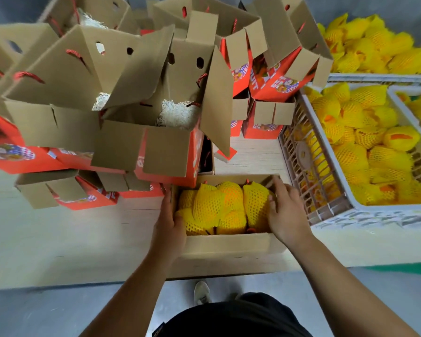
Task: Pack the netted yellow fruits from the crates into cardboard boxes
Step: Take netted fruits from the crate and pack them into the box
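An open cardboard box (226,249) stands at the table's front edge, filled with several yellow fruits in net sleeves (219,207). My left hand (168,224) grips the box's left wall, fingers curled over the rim. My right hand (286,212) rests at the right side of the box, fingers pressing on the rightmost netted fruit (255,205). To the right, a white plastic crate (326,205) holds many more netted fruits (365,142).
A pile of empty red-and-brown cardboard boxes (122,113) with open flaps and red rope handles fills the table behind and to the left; some hold white shredded padding (178,115). More crates of netted fruits (370,45) sit at the far right. My shoe (201,291) shows below the table edge.
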`<action>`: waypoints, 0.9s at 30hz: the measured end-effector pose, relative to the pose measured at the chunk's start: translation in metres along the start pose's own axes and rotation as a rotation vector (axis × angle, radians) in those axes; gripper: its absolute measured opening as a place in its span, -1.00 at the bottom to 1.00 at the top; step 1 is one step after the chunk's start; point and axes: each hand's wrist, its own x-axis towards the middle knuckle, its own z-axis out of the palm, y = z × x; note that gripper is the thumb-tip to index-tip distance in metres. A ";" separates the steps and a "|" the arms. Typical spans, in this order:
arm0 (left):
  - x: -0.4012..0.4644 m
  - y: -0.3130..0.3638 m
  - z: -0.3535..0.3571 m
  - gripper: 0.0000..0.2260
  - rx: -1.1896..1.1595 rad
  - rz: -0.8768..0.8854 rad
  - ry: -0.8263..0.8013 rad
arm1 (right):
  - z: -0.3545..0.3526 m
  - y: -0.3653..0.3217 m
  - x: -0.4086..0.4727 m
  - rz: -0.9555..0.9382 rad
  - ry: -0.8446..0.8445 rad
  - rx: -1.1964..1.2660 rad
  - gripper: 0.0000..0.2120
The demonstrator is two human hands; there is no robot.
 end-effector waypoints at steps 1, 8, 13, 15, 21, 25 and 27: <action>0.001 0.000 0.000 -0.42 0.013 -0.011 0.010 | 0.000 0.003 0.001 -0.016 -0.052 0.026 -0.54; -0.006 0.000 -0.010 -0.46 0.019 -0.016 -0.038 | -0.003 0.013 0.005 0.079 -0.083 0.379 -0.54; -0.035 0.008 -0.011 -0.42 0.008 -0.015 -0.028 | -0.005 0.031 -0.007 0.411 -0.260 0.734 -0.60; -0.050 0.006 -0.011 -0.40 0.001 -0.014 -0.004 | -0.005 0.034 -0.012 0.374 -0.279 0.658 -0.66; -0.107 -0.015 -0.026 -0.43 -0.063 -0.093 0.164 | 0.000 0.023 -0.044 0.163 -0.293 0.568 -0.52; -0.137 -0.030 -0.050 -0.44 -0.145 -0.143 0.259 | 0.011 0.007 -0.075 0.071 -0.333 0.521 -0.51; -0.148 -0.040 -0.071 -0.44 -0.195 -0.155 0.273 | 0.021 -0.011 -0.090 0.040 -0.359 0.517 -0.49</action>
